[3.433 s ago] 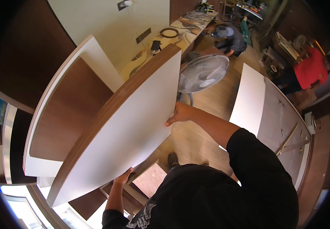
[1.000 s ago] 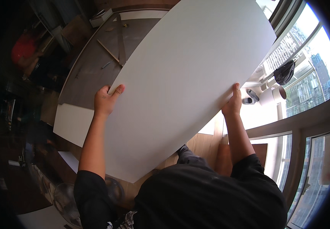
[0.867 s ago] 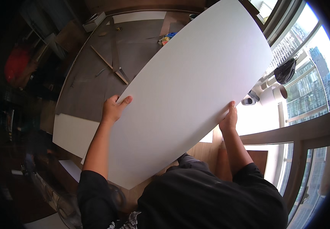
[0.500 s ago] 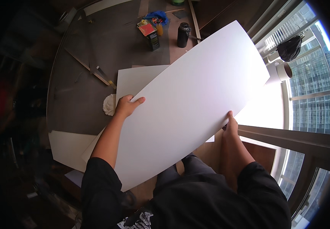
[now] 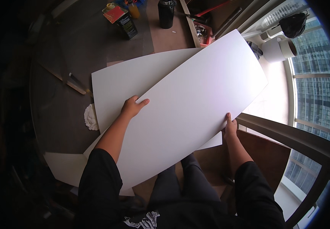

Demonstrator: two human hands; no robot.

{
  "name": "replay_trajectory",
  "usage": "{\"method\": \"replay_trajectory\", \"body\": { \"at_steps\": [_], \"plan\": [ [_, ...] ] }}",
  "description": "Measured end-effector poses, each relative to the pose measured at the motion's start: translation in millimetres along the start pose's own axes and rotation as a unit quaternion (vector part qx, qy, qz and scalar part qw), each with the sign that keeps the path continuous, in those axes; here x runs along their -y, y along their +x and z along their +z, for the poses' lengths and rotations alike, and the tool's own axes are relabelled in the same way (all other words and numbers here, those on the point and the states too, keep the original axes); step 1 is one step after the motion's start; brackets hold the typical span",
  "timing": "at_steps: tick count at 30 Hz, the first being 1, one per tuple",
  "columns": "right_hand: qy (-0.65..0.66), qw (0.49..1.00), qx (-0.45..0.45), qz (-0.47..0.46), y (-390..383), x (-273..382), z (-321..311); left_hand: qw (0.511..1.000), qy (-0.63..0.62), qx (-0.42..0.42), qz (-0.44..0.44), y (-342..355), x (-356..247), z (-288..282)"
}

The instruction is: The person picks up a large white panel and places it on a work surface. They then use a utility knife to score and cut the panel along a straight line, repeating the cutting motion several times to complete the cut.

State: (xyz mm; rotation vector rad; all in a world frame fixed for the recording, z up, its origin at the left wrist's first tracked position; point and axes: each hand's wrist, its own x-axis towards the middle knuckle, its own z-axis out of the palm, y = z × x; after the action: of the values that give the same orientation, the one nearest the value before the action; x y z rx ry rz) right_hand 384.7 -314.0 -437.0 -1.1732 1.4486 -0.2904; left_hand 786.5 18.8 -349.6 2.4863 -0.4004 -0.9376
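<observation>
White panel (image 5: 195,107) gripped at both long edges, left hand (image 5: 131,107) clasped over the near-left edge, right hand (image 5: 230,128) closed on the lower right edge; held tilted just above a second white sheet (image 5: 123,82) on the floor; seemingly mid-lowering onto that stack; next needing corners squared; cans (image 5: 121,17) and bucket (image 5: 277,49) beyond, window rail (image 5: 287,133) close on the right.

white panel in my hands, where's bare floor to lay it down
Barest patch: dark floor between the flat white panel and the tin up top. Another strip lies left of the white cloth. Crowded: bottle, red tray and sticks near the window. Left hand and right hand grip the held panel.
</observation>
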Motion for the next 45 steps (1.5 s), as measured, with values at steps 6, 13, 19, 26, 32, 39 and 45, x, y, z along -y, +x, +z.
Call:
{"method": "replay_trajectory", "body": {
  "at_steps": [6,13,19,26,32,39,45],
  "plan": [
    [-0.02,0.999,-0.026,-0.001,46,-14,2,0.999,0.044,0.012,-0.014,37,-16,16],
    [-0.03,0.994,-0.081,0.06,41,45,40,0.994,0.107,-0.015,0.007,75,-14,20],
    [-0.099,0.985,-0.091,0.104,44,72,44,0.988,0.15,-0.015,0.022,89,-36,19],
    [-0.083,0.988,-0.035,0.126,78,50,21,0.988,0.15,-0.014,0.018,95,-62,19],
    [-0.157,0.98,-0.032,0.117,91,49,17,0.983,0.174,-0.043,0.036,99,-59,21],
    [-0.155,0.978,-0.04,0.137,98,49,21,0.955,0.264,-0.042,0.124,76,-82,13],
    [-0.073,0.988,-0.029,0.135,96,44,11,0.937,0.243,-0.064,0.243,73,-56,56]
  ]
}}
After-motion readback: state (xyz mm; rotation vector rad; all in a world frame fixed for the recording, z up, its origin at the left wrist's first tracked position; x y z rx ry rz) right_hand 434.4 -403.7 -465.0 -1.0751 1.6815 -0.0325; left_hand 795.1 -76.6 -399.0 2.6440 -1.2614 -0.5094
